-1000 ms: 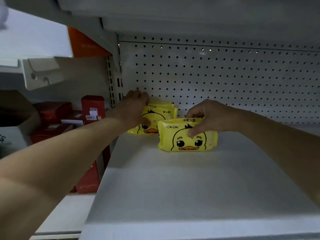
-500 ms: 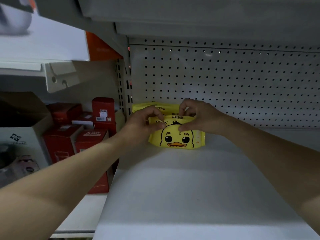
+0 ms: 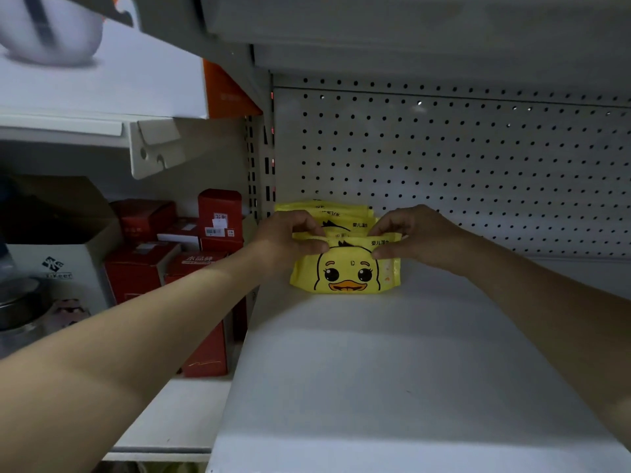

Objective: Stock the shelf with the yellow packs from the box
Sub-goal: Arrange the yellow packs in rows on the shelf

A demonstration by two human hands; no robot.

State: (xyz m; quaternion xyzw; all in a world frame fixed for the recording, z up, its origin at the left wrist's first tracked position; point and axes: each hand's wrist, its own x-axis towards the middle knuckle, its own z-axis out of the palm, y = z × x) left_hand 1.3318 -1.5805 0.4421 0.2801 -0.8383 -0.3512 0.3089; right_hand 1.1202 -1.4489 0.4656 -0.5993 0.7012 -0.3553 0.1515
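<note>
Pinches front yellow pack [image 3: 345,271] by its top edge, with left hand [image 3: 290,238] and right hand [image 3: 406,238] at opposite corners. Sets it upright against the packs behind [image 3: 324,209], at the back left of the shelf [image 3: 375,370]. Probably the placing step; calls next for release and another pack. Backed by pegboard [image 3: 444,158]; flanked on the left by red cartons [image 3: 218,213].

The front pack [image 3: 345,271] is bright yellow with a duck face: black eyes and an orange beak. The packs behind it [image 3: 324,209] are yellow too. The shelf [image 3: 375,370] is pale grey. The back wall [image 3: 444,158] is grey with rows of small dark dots. The boxes on the left [image 3: 136,271] are red.
</note>
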